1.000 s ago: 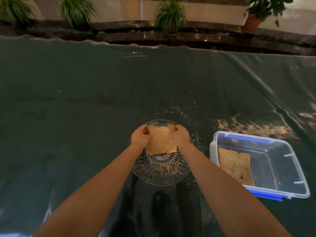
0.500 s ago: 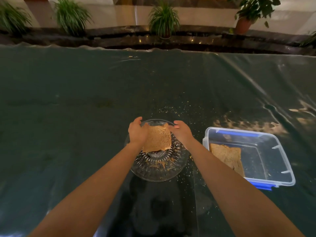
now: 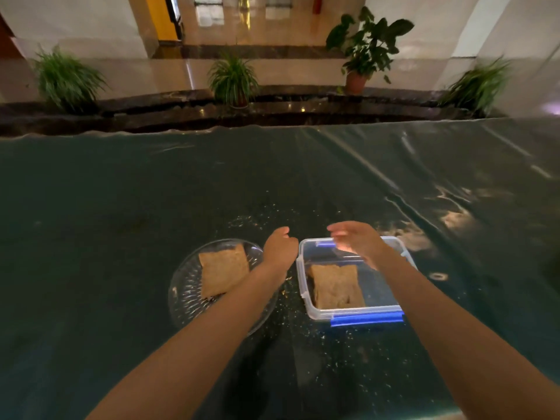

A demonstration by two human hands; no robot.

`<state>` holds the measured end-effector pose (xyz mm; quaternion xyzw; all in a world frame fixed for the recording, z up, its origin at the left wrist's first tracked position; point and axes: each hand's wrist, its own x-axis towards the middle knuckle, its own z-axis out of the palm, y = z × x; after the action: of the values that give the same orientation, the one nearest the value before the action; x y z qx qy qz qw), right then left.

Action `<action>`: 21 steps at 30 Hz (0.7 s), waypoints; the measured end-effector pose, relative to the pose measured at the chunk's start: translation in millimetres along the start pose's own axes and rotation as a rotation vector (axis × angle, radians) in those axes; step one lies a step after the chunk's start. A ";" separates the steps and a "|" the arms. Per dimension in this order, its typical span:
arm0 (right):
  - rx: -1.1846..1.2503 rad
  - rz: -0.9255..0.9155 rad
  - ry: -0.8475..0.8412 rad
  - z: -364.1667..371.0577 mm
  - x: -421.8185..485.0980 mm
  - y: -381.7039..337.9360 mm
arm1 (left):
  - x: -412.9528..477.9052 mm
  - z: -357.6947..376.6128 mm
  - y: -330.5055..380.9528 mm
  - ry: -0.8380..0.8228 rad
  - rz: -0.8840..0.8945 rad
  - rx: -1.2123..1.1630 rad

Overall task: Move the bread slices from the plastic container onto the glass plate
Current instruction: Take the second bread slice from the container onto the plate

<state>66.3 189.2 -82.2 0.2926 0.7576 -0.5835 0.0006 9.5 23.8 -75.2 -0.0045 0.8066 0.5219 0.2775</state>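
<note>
One brown bread slice (image 3: 223,272) lies flat on the round glass plate (image 3: 183,301), left of centre. To its right stands the clear plastic container (image 3: 351,312) with blue clips, and another bread slice (image 3: 336,286) lies inside it. My left hand (image 3: 279,247) hovers between the plate and the container, fingers loosely curled, holding nothing. Above the far half of the container is my right hand (image 3: 356,241), with its fingers spread and empty. My left forearm crosses over the plate's right side.
Everything rests on a wide table under a dark green plastic sheet (image 3: 121,207), dotted with crumbs (image 3: 291,316) around the plate and container. Beyond the far edge are a dark stone ledge and potted plants (image 3: 232,78).
Both hands let go of the slice, which now lies on the plate. They moved right toward the container, and my view shifted right and up.
</note>
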 end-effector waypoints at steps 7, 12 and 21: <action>-0.538 0.136 -0.002 -27.2 -5.4 56.7 | -9.4 75.0 -33.2 -0.058 -0.057 0.087; -0.289 0.312 -0.036 -29.5 -4.4 90.7 | 3.2 96.1 -44.6 -0.055 -0.106 0.172; -0.109 0.412 -0.054 -4.2 12.1 96.9 | 18.0 109.6 -54.2 0.004 -0.259 0.374</action>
<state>100.7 212.6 -170.7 0.4251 0.7117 -0.5370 0.1562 58.9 96.8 -161.8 -0.0575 0.8825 0.3233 0.3368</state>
